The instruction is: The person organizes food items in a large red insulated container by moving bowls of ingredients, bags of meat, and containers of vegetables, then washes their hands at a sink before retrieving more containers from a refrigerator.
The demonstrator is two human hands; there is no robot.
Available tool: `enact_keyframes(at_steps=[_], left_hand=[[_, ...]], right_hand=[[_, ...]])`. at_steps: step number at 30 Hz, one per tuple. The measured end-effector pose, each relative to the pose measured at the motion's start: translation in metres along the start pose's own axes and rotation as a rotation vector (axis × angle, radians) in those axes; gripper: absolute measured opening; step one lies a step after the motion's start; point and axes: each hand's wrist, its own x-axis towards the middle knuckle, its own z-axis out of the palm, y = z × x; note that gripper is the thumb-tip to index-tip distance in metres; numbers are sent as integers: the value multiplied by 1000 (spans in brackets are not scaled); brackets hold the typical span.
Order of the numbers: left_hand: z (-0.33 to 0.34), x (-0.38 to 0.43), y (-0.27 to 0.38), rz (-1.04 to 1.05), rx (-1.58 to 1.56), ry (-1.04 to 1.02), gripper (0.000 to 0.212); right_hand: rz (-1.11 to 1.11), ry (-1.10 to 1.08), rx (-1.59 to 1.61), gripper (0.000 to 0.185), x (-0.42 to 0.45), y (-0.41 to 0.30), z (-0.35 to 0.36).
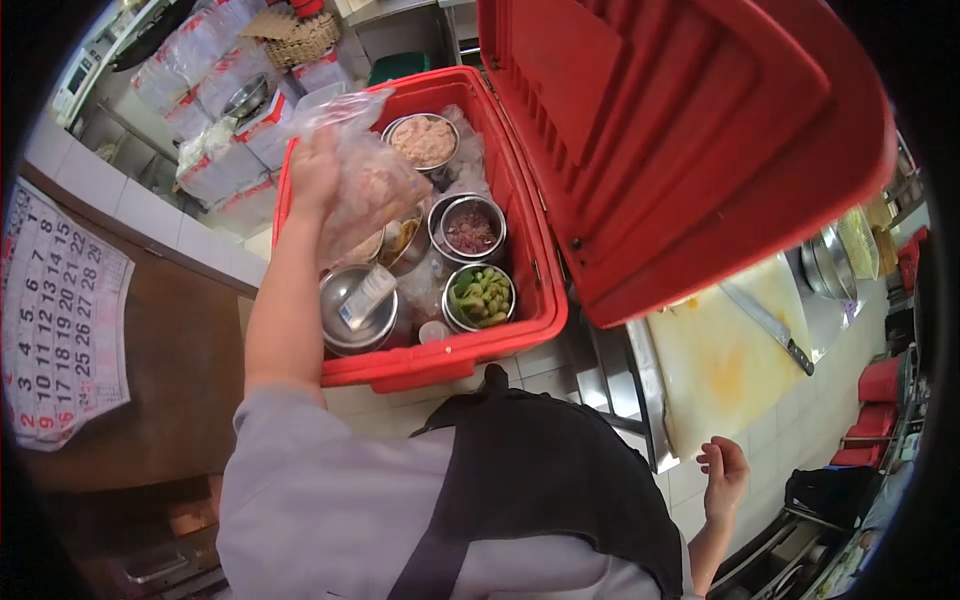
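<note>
My left hand (315, 169) grips a clear plastic bag of pale, pinkish food (375, 187) over the left side of a red cooler box (517, 330). Inside the box stand metal bowls, one with pale minced meat (424, 141), one with dark reddish pieces (471, 231) and one with cut green vegetables (484, 296). A small white packet (367, 298) lies on another metal container (341, 289) at the near left. My right hand (724, 466) hangs by the near corner of the cutting board, its fingers loosely curled and holding nothing that shows.
The raised red lid (675, 150) leans right. Beyond it, a kitchen knife (769, 328) lies on a stained cutting board (720, 375), with metal bowls (829, 262) behind. Stacked bagged boxes (217, 97) fill the back left; a calendar sheet (67, 322) hangs at left.
</note>
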Motion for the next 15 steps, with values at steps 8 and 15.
enact_keyframes(at_steps=[8,15], left_hand=[[150,47,-53,-259,-385,-101,35],[154,28,-127,-845,-583,-386,39]], right_hand=[[90,105,-48,24,-7,-39,20],[160,106,-40,20,-1,-48,46]])
